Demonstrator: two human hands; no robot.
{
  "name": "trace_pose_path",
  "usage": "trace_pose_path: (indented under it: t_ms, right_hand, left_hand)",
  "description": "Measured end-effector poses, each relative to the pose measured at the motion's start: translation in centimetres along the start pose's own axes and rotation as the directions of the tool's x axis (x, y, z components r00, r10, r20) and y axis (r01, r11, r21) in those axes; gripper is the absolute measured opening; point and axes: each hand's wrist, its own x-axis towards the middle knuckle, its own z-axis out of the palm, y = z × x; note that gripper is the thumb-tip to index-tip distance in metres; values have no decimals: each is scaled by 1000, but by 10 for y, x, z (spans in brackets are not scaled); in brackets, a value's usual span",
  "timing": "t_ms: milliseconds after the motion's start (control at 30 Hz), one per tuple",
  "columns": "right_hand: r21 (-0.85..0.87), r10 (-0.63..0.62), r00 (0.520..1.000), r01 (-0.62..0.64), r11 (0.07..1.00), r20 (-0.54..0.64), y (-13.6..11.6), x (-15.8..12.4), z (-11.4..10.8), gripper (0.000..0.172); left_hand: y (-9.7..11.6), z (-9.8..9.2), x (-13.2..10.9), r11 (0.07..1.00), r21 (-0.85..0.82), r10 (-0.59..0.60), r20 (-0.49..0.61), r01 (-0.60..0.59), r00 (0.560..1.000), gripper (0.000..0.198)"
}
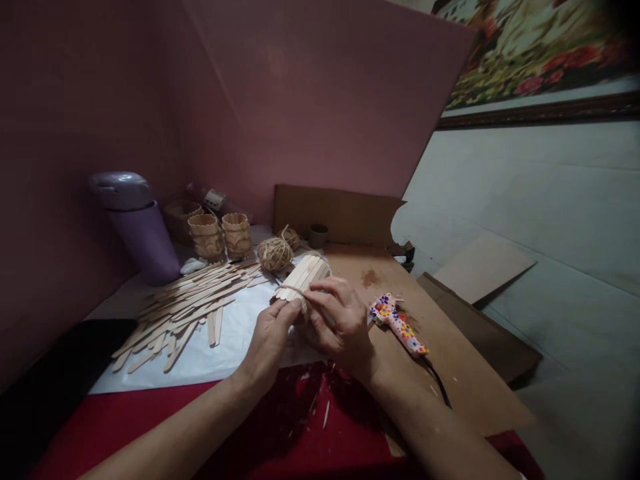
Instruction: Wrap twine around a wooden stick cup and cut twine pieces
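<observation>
A small cup made of wooden craft sticks (309, 272) lies on its side between my hands. My left hand (270, 337) grips its near end, with thumb and fingers pinched on a strand of jute twine (291, 289) that runs across the sticks. My right hand (339, 320) is curled round the cup's right side, fingers closed on it and on the twine. A ball of twine (275, 254) sits just behind the cup.
A loose pile of craft sticks (187, 301) lies on white paper at left. Two finished stick cups (220, 235) and a purple flask (136, 223) stand behind. A flowered glue gun (397, 323) rests on brown cardboard (450, 347) at right.
</observation>
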Motion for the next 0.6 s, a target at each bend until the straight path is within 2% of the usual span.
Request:
trace_pose_path:
  t_ms: [167,333,600]
  right_hand:
    - [17,6,1000,-7,1000,15,0,0,0,20]
    - [24,24,1000,-24,999,-6,1,0,1,16]
    - [39,61,998,-62,997,28,0,2,0,10]
  left_hand:
    - [3,2,-3,998,59,-17,5,17,1000,21]
    - [4,3,-4,980,196,28,42,-36,999,24]
    - [-3,0,-7,917,376,101,104,-133,989,25]
